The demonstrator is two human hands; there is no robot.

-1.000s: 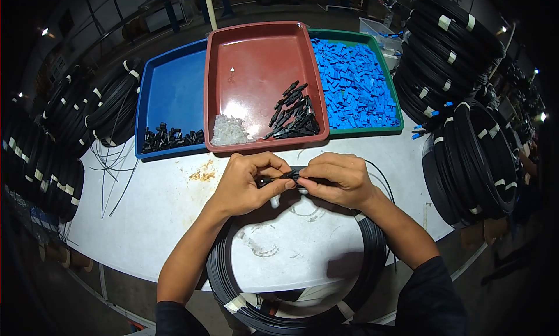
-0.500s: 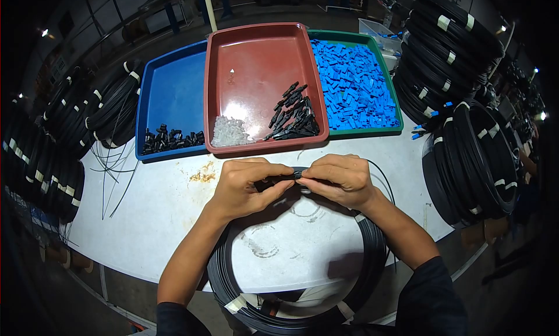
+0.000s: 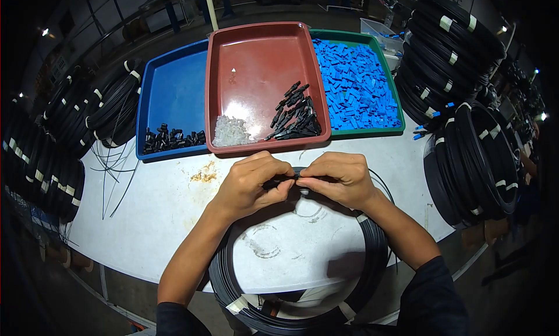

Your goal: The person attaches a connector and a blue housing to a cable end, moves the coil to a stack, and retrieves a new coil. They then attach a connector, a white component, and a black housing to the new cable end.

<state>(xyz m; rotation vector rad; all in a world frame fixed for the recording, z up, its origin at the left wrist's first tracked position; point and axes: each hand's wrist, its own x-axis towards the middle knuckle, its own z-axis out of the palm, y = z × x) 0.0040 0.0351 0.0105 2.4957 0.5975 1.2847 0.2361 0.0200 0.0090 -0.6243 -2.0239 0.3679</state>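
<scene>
Left stacks [image 3: 64, 138]: coiled black cable bundles with pale tape bands, piled along the left edge of the white table [image 3: 151, 219]; a few loose black strands trailing onto the tabletop beside them.
Blue tray [image 3: 174, 91]: small heap of black parts in its near corner.
Red tray [image 3: 262, 62]: clear plastic pieces near the front left, black connector bodies near the front right.
Left hand [image 3: 253, 185]: fingers curled shut, thumb and forefinger pinched on the left end of a small black connector [image 3: 288, 180].
Small black connector: held above the table just in front of the red tray, spanning the gap between both sets of fingertips; mostly covered by them, detail too small to tell.
Right hand [image 3: 338, 179]: fingers closed, fingertips pinching the right end of the same piece, touching the left hand's fingertips.
Cable coil [image 3: 372, 260]: black loop lying flat on the table under and around both forearms, taped at the near side.
Green tray [image 3: 358, 83]: filled with blue plastic parts.
Right stacks [image 3: 466, 132]: tall piles of taped black cable coils, some blue-tipped ends showing.
</scene>
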